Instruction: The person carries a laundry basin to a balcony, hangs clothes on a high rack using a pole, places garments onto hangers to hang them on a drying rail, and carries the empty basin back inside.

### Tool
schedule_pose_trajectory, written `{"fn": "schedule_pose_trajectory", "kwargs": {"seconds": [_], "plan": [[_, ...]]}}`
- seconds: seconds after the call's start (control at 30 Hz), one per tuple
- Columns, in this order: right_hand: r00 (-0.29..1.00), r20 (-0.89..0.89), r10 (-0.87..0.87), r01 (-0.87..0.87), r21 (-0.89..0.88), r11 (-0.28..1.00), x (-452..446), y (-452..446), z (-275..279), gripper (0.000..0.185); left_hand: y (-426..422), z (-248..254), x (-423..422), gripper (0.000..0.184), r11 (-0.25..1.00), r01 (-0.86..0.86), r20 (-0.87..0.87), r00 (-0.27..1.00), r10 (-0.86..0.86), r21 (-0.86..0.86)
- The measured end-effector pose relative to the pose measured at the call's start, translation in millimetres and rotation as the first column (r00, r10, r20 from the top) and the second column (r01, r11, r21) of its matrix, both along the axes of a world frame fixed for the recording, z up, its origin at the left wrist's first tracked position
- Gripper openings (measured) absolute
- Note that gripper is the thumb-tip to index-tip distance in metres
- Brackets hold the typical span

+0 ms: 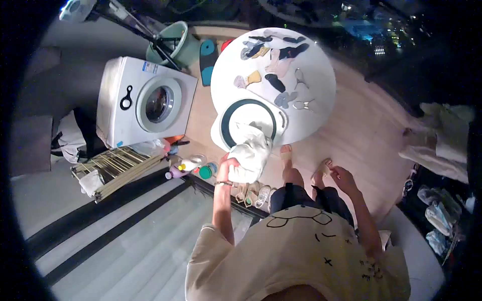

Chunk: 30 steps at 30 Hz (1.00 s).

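A bunched white cloth (249, 156), perhaps a garment, hangs from my left hand (228, 169), whose fingers are closed on its left edge. The cloth's upper part overlaps the near side of a white basin with a dark inner rim (224, 122), hiding some of its inside. That basin rests at the near edge of a round white table (314, 125). Away from the table, my right hand (343, 179) hangs low by my right leg, its fingers loosely apart with nothing visible in them.
Several socks (274, 82) and small clips (303, 105) lie on the table. A front-loading washing machine (130, 95) stands left, near a green bucket (183, 47). Bottles (175, 171), a folded rack (123, 175) and shoes (262, 195) occupy the floor.
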State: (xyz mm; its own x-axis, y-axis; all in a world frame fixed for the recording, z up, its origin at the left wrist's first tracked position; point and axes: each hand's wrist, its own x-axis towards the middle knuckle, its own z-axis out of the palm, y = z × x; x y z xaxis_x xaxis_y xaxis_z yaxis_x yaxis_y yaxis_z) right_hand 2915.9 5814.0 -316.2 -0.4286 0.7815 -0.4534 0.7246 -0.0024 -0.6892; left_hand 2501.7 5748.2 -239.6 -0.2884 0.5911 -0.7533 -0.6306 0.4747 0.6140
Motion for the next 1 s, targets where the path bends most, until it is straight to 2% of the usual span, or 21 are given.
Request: {"fn": "schedule_pose_trajectory", "kwargs": {"seconds": [0.07,0.1,0.13,0.2,0.27,0.3,0.33,0.37,0.4,0.43,0.47,0.5,0.57,0.6,0.67,0.73,0.77,0.87,0.9,0.97,1.0], "plan": [[0.974,-0.223,-0.030,0.021,-0.043,0.999,-9.1,-1.0,13.2,0.023,3.3,49.8,32.5,0.058,0.997,0.056,0.041,0.997,-0.058,0.049],[0.907,-0.353,-0.231,0.124,-0.301,0.946,-14.0,1.0,19.7,0.030,4.2,63.6,46.6,0.060,0.992,0.103,0.031,0.994,-0.105,0.074],[0.790,-0.418,-0.448,0.174,-0.548,0.818,-19.0,2.4,27.5,0.038,4.5,71.8,59.8,0.061,0.986,0.142,0.035,0.989,-0.145,0.091],[0.443,-0.341,-0.829,0.085,-0.905,0.417,-22.1,2.0,45.5,0.055,17.6,96.5,100.0,0.063,0.957,0.226,0.109,0.962,-0.249,0.184],[0.248,-0.102,-0.963,-0.086,-0.993,0.083,-12.8,9.1,76.6,0.063,24.4,78.9,127.6,0.066,0.896,0.340,0.150,0.908,-0.392,0.286],[0.161,-0.319,-0.934,-0.023,-0.947,0.320,-7.2,7.9,64.8,0.061,27.3,60.0,141.2,0.068,0.886,0.382,0.164,0.887,-0.431,0.263],[0.093,-0.523,-0.847,0.069,-0.846,0.529,-3.0,7.6,38.2,0.061,33.4,32.3,152.0,0.068,0.807,0.507,0.144,0.813,-0.565,0.304],[0.073,-0.668,-0.741,0.166,-0.724,0.669,14.5,6.7,47.5,0.059,39.6,5.3,163.3,0.069,0.705,0.617,0.107,0.721,-0.685,0.349],[0.063,-0.785,-0.617,0.277,-0.580,0.766,32.0,5.9,58.1,0.058,53.6,30.7,191.6,0.067,0.659,0.708,0.044,0.672,-0.739,0.255],[0.088,-0.851,-0.517,0.370,-0.454,0.810,61.1,1.3,121.1,0.056,66.9,80.6,229.3,0.065,0.604,0.783,-0.016,0.613,-0.790,0.150],[0.005,-0.829,-0.560,0.383,-0.515,0.766,86.1,-2.5,127.5,0.054,71.9,112.8,264.1,0.064,0.545,0.838,-0.071,0.546,-0.835,0.038],[-0.081,-0.801,-0.593,0.393,-0.573,0.720,111.0,-6.8,133.8,0.051,71.3,118.3,289.4,0.057,0.584,0.778,0.038,0.593,-0.804,0.231],[-0.428,-0.415,-0.803,0.091,-0.904,0.418,159.9,4.8,73.7,0.044,79.0,106.3,317.1,0.053,0.641,0.738,0.152,0.623,-0.767,0.212],[-0.465,-0.473,-0.748,0.258,-0.881,0.397,175.6,-0.8,84.8,0.043,85.3,91.5,323.4,0.052,0.668,0.718,0.207,0.636,-0.744,0.195],[-0.498,-0.589,-0.636,0.561,-0.778,0.282,206.5,-15.0,128.9,0.041,94.3,50.1,332.9,0.045,0.637,0.747,0.330,0.563,-0.758,0.191],[-0.613,-0.593,-0.522,0.651,-0.754,0.092,226.0,-19.1,153.6,0.040,98.0,53.4,379.5,0.041,0.675,0.701,0.566,0.468,-0.679,0.230],[-0.669,-0.598,-0.440,0.676,-0.737,-0.026,243.7,-27.1,161.0,0.039,110.9,11.1,391.0,0.041,0.628,0.751,0.612,0.403,-0.681,0.203],[-0.684,-0.673,-0.281,0.699,-0.715,0.012,275.5,-35.3,173.0,0.038,113.6,48.0,449.5,0.049,0.452,0.848,0.337,0.355,-0.872,0.276],[-0.661,-0.706,-0.254,0.730,-0.683,0.002,281.1,-33.0,171.6,0.038,115.5,64.3,458.6,0.058,0.294,0.908,0.090,0.280,-0.956,0.297],[-0.618,-0.758,-0.210,0.779,-0.627,-0.027,297.2,-36.4,160.7,0.039,117.2,92.4,471.4,0.060,0.171,0.863,0.010,0.189,-0.982,0.476],[-0.644,-0.744,-0.177,0.749,-0.660,0.051,301.6,-41.0,155.4,0.040,119.1,98.9,473.2,0.061,0.104,0.824,-0.035,0.148,-0.988,0.557]]}}
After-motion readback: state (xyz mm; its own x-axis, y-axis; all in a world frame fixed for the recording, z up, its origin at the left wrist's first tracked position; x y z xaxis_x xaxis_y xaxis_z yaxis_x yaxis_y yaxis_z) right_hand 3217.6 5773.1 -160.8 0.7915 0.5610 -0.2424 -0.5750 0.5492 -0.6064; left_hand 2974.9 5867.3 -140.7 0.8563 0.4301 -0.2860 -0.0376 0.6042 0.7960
